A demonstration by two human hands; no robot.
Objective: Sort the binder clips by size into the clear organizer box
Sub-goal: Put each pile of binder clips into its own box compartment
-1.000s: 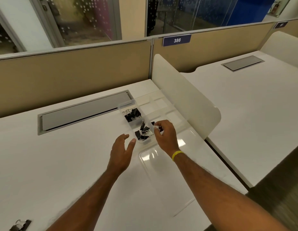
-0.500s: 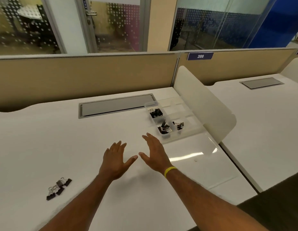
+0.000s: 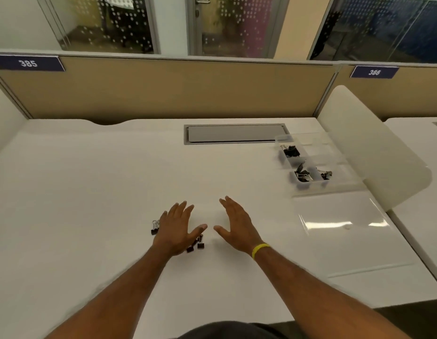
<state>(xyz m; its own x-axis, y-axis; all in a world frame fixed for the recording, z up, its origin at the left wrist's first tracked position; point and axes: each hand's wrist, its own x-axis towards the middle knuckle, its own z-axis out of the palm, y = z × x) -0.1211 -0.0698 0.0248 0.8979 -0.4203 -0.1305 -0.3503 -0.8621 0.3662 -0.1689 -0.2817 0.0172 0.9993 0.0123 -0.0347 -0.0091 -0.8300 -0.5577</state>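
A small group of loose black binder clips (image 3: 196, 243) lies on the white desk, partly hidden under my left hand (image 3: 176, 228), which hovers over them with fingers spread. One more clip (image 3: 154, 227) shows at that hand's left edge. My right hand (image 3: 237, 225) is spread flat just to the right and holds nothing. The clear organizer box (image 3: 317, 160) sits at the far right of the desk, with black clips in three of its compartments (image 3: 291, 151) (image 3: 302, 175) (image 3: 325, 174).
The box's clear lid (image 3: 347, 231) lies flat on the desk in front of the box. A white rounded divider panel (image 3: 374, 148) stands right of the box. A grey cable flap (image 3: 237, 133) is set into the desk at the back. Beige partitions close off the rear.
My right hand let go of a clip over the box and both hands swung left and back. The view turned left, so the loose clips are now under my left hand.
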